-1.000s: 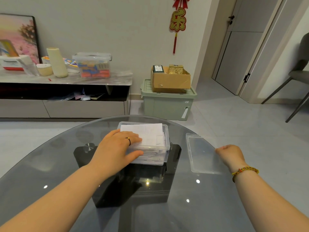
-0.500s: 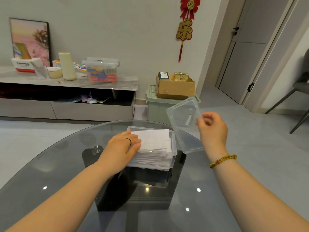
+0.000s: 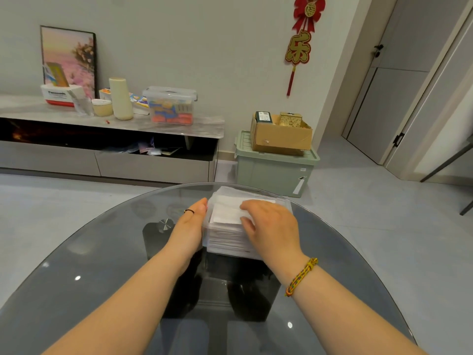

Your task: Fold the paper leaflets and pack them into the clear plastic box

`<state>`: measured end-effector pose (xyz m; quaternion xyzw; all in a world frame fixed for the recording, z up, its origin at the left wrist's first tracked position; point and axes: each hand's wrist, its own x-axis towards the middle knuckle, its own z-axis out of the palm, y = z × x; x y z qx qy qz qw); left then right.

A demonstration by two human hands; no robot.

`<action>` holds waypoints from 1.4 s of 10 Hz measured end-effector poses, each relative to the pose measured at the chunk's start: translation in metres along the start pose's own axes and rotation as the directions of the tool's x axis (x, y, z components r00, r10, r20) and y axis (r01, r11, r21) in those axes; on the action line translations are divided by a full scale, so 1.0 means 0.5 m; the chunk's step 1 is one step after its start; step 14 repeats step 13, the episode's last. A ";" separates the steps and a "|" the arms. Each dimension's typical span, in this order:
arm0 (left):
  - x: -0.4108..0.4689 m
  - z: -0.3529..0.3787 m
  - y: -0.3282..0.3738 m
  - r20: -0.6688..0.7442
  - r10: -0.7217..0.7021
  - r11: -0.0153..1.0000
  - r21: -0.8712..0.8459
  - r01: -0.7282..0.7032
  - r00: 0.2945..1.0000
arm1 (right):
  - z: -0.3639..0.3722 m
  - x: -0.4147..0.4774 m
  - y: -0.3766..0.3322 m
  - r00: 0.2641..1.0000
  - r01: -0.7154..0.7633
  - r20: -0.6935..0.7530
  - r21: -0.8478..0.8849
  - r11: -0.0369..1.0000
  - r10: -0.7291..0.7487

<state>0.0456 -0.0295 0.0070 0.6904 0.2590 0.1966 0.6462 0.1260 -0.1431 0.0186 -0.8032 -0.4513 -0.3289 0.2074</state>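
Observation:
The clear plastic box [image 3: 225,243] stands on the far part of the round glass table [image 3: 102,265], filled with a stack of folded white leaflets [image 3: 226,213]. Its clear lid [image 3: 231,197] now lies on top of the box. My right hand [image 3: 272,226] rests flat on the lid and covers its near right part, fingers spread and pointing left. My left hand [image 3: 189,226] lies against the box's left side with straight fingers, a dark ring on one finger.
Beyond the table a green storage bin [image 3: 276,172] carries a cardboard box [image 3: 281,135]. A low cabinet [image 3: 115,126] with a plastic container and other items runs along the left wall. A door is at the right, with a chair leg [image 3: 445,167] near it.
My right hand picked the lid up from the table at the right, carried it over and set it on the box. My left hand slid off the leaflets to the box's left side.

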 end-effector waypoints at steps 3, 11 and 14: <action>0.012 -0.003 -0.006 0.057 -0.080 0.992 -0.096 0.085 0.995 | 0.001 -0.019 -0.001 0.981 0.033 0.187 0.124 0.992 -0.056; 0.086 0.019 0.021 -0.059 -0.012 0.997 0.077 0.017 0.998 | 0.038 0.031 0.057 0.878 -0.220 0.470 0.228 0.949 0.090; 0.099 0.015 0.038 -0.078 0.007 0.954 0.301 0.017 0.997 | 0.033 0.062 0.073 0.846 -0.310 0.510 0.229 0.922 0.158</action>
